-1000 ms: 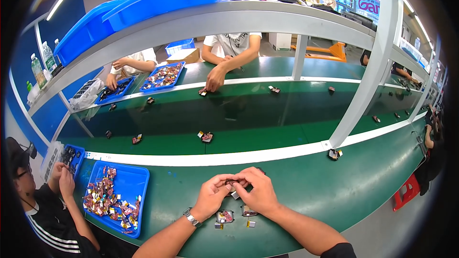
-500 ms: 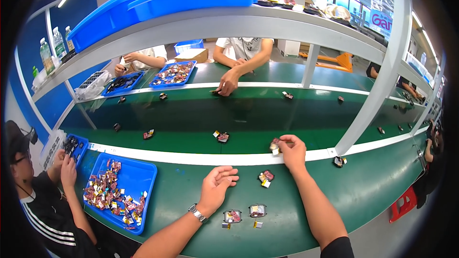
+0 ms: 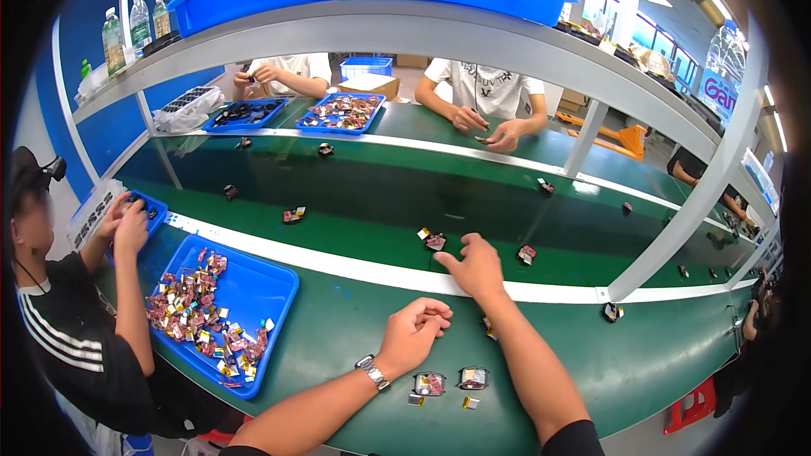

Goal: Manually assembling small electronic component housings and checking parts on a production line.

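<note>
My right hand (image 3: 475, 267) is over the white rail at the belt's near edge, thumb and fingers apart, holding nothing. Just beyond its fingertips lies a small electronic unit (image 3: 434, 241) with a dark case, reddish board and silver-yellow cell. A similar unit (image 3: 526, 253) sits on the belt to its right. My left hand (image 3: 414, 336), a metal watch on its wrist, hovers above the near green worktop with fingers loosely curled and nothing seen in them. Below it are two square watch-like cases (image 3: 430, 384) (image 3: 474, 378), each with a small cell beside it. My right forearm partly hides another unit (image 3: 489, 328).
A blue tray (image 3: 283, 291) heaped with small boards and cells stands at left, beside a seated person (image 3: 72, 321). The green belt (image 3: 363, 203) carries several scattered units. A white upright post (image 3: 676, 219) and overhead shelf (image 3: 380, 27) frame the space. Two people work opposite.
My right hand has let go of a unit, which now lies on the belt, and has moved left toward another. My left hand's fingers curl more. The whole view has shifted.
</note>
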`<control>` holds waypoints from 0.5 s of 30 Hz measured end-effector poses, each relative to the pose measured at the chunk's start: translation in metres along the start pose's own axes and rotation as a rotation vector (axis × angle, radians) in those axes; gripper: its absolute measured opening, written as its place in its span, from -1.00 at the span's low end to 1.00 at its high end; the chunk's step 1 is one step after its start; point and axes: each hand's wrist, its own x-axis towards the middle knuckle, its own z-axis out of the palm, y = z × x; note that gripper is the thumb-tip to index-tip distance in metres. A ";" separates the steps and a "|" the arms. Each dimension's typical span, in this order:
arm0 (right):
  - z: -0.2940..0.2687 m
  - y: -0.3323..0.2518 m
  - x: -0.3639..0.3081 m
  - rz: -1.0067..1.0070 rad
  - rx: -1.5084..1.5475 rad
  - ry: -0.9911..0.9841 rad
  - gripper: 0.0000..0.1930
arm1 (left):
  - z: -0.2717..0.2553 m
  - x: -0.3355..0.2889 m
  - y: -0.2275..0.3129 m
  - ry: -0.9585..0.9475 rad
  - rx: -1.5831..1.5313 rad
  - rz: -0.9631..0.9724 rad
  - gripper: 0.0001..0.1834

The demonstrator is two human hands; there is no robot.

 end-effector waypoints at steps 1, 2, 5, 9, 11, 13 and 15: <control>0.010 -0.013 0.004 0.017 -0.045 0.000 -0.35 | -0.001 0.000 -0.001 0.018 -0.007 0.010 -0.82; 0.017 -0.022 0.007 0.034 -0.093 -0.001 -0.34 | -0.001 0.000 -0.002 0.036 -0.016 0.019 -0.81; 0.027 -0.035 0.019 0.085 -0.112 0.053 -0.43 | 0.003 0.000 0.002 0.025 0.003 0.010 -0.83; 0.023 -0.014 0.024 0.079 -0.096 0.123 -0.50 | 0.005 0.001 0.004 0.055 0.014 0.025 -0.83; 0.000 -0.015 0.012 -0.042 0.134 -0.070 -0.56 | -0.004 0.003 0.007 0.143 0.012 0.011 -0.82; -0.025 -0.020 -0.009 -0.154 0.220 -0.123 -0.58 | -0.017 0.006 0.003 0.285 -0.023 0.018 -0.77; -0.046 -0.021 -0.035 -0.307 0.388 -0.209 -0.60 | -0.028 0.009 0.010 0.243 -0.142 -0.051 -0.71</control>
